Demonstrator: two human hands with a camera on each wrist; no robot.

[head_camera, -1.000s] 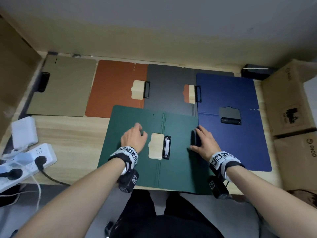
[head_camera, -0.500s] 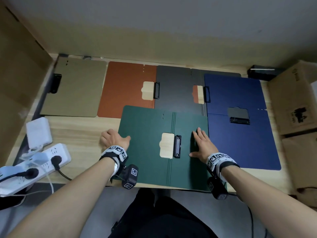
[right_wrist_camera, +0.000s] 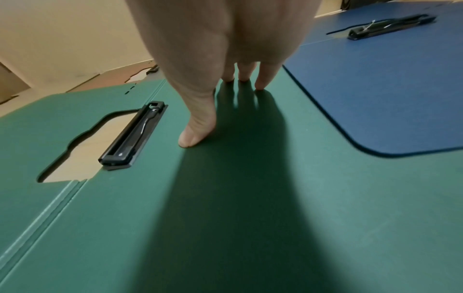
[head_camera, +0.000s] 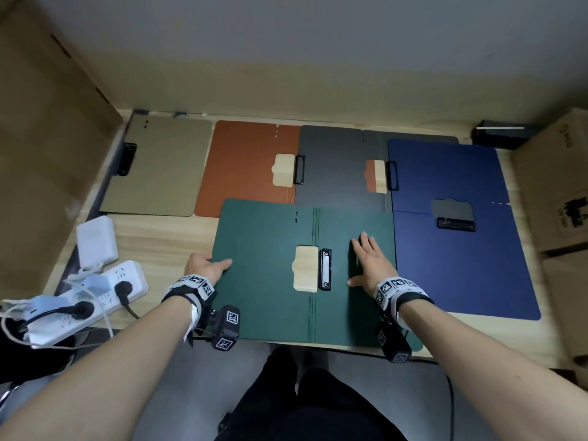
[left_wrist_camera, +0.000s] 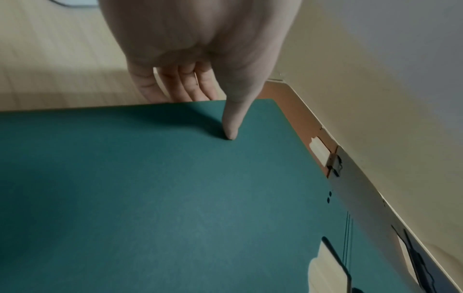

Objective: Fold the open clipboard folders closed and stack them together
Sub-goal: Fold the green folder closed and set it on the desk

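A green clipboard folder [head_camera: 270,281] lies open and flat at the front of the wooden table, its black clip [head_camera: 325,274] beside the spine. My left hand [head_camera: 203,268] pinches the folder's left edge, thumb [left_wrist_camera: 231,126] on top of the cover [left_wrist_camera: 175,198] and fingers [left_wrist_camera: 175,87] tucked under it. My right hand [head_camera: 370,265] rests flat on the right half [right_wrist_camera: 250,198], with straight fingers [right_wrist_camera: 260,79] touching the surface. Behind lie an olive folder [head_camera: 159,167], an orange folder [head_camera: 245,167], a grey folder [head_camera: 337,167] and a blue folder [head_camera: 451,249], all open.
A white power strip [head_camera: 95,291] with plugs and a white adapter [head_camera: 95,243] sit at the left front. Cardboard boxes [head_camera: 556,186] stand along the right, a cardboard panel [head_camera: 47,154] along the left. A black box [head_camera: 499,135] is at the back right, by the wall.
My left hand slid from the middle of the green folder's left half out to its left edge and took hold of it. The right hand stayed flat on the right half.
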